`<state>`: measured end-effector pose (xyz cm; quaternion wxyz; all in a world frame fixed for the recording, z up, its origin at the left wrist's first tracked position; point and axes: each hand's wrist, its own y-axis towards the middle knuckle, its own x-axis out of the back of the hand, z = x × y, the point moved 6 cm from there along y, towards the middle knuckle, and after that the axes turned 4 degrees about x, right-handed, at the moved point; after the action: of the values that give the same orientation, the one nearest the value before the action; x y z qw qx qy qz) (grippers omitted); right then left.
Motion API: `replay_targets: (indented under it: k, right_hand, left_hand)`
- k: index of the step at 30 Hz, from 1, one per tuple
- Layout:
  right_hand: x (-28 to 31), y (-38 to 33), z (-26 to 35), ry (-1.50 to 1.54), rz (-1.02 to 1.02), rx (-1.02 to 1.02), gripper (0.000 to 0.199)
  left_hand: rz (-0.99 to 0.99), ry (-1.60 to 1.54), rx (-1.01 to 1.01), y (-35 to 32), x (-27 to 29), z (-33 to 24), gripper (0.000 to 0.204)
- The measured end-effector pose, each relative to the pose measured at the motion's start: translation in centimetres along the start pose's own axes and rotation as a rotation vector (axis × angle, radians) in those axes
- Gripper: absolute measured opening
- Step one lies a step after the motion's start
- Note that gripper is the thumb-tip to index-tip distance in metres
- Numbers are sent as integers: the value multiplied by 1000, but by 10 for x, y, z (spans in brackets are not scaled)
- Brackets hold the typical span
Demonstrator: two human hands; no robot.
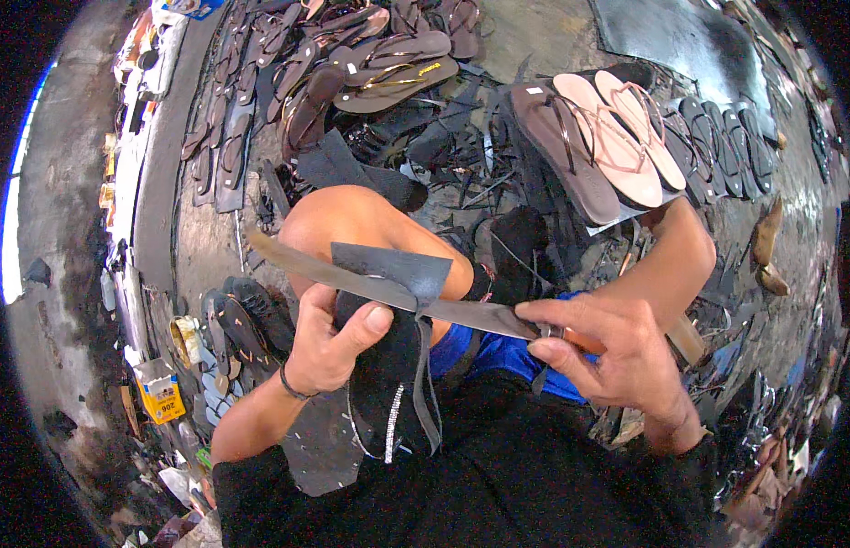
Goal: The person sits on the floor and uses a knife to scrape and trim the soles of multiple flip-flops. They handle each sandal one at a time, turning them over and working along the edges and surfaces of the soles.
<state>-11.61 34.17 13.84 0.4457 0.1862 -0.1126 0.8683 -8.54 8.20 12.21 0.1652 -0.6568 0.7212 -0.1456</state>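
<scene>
My left hand (pixel 332 342) grips a black sandal (pixel 377 393) over my lap, thumb on its face. A line of glittering stones runs along the sandal's lower part. At its far end a flat grey-black rubber sheet (pixel 402 265) sticks out, and a narrow dark strip (pixel 430 393) hangs along its right edge. My right hand (pixel 603 342) is closed round the orange-brown handle of a long knife (pixel 475 316). The knife's blade lies slantwise across the sandal and the sheet, its tip beyond my left hand. Whether the edge is in the rubber I cannot tell.
Pink and brown flip-flops (pixel 617 137) lie beyond my right knee, with a row of dark ones (pixel 722 151) beside them. More flip-flops (pixel 379 68) are heaped at the far left. Black rubber scraps (pixel 443 146) litter the floor. A yellow box (pixel 160 395) stands at left.
</scene>
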Motion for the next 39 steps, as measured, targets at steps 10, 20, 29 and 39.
replay_targets:
  k: [10, 20, 29, 39]
  right_hand:
    - [17, 58, 16, -69, 206, 192, 32]
    - [-21, 37, -9, -48, -345, 340, 65]
    - [-22, 22, -25, -142, -696, 305, 56]
    - [-35, -14, -42, 37, -652, -62, 30]
  left_hand:
    - [28, 171, -104, 10, -28, -24, 31]
    - [289, 107, -221, -31, -42, -41, 59]
    - [-55, -1140, -224, 88, -73, 28, 47]
    - [-186, -1000, -26, 69, -94, 62, 44]
